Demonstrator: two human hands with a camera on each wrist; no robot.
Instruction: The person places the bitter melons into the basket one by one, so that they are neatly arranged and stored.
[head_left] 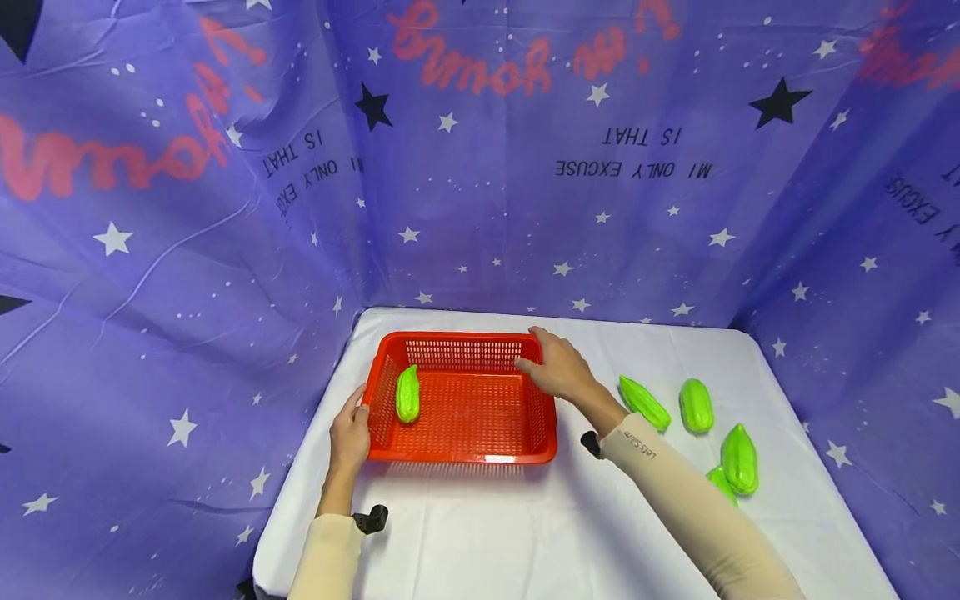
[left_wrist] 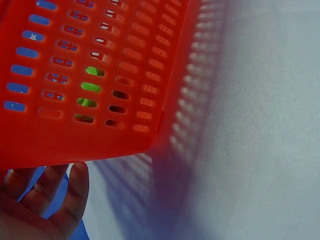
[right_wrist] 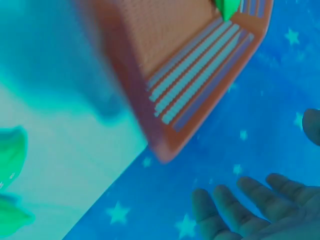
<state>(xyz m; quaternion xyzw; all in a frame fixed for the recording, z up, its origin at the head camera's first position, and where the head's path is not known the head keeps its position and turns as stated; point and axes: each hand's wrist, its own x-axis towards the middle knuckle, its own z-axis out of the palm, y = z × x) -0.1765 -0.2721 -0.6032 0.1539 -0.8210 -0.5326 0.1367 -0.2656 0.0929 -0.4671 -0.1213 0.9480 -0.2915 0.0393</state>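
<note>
A red perforated basket (head_left: 461,457) stands at the left of the white table with one ridged green vegetable (head_left: 408,395) inside, near its left wall. My left hand (head_left: 350,433) grips the basket's left rim, thumb on top; the left wrist view has its fingers (left_wrist: 75,192) behind the rim of the basket (left_wrist: 75,142). At the back right corner is my right hand (head_left: 558,364), thumb over the inside. In the right wrist view this hand (right_wrist: 265,212) is open, fingers spread, a gap between it and the basket (right_wrist: 175,137).
Several more green vegetables lie on the right of the table (head_left: 600,533): one slanted (head_left: 644,402), one upright (head_left: 697,406), and two touching (head_left: 740,459) nearer the front. A purple star-patterned curtain (head_left: 480,192) hangs behind and beside the table.
</note>
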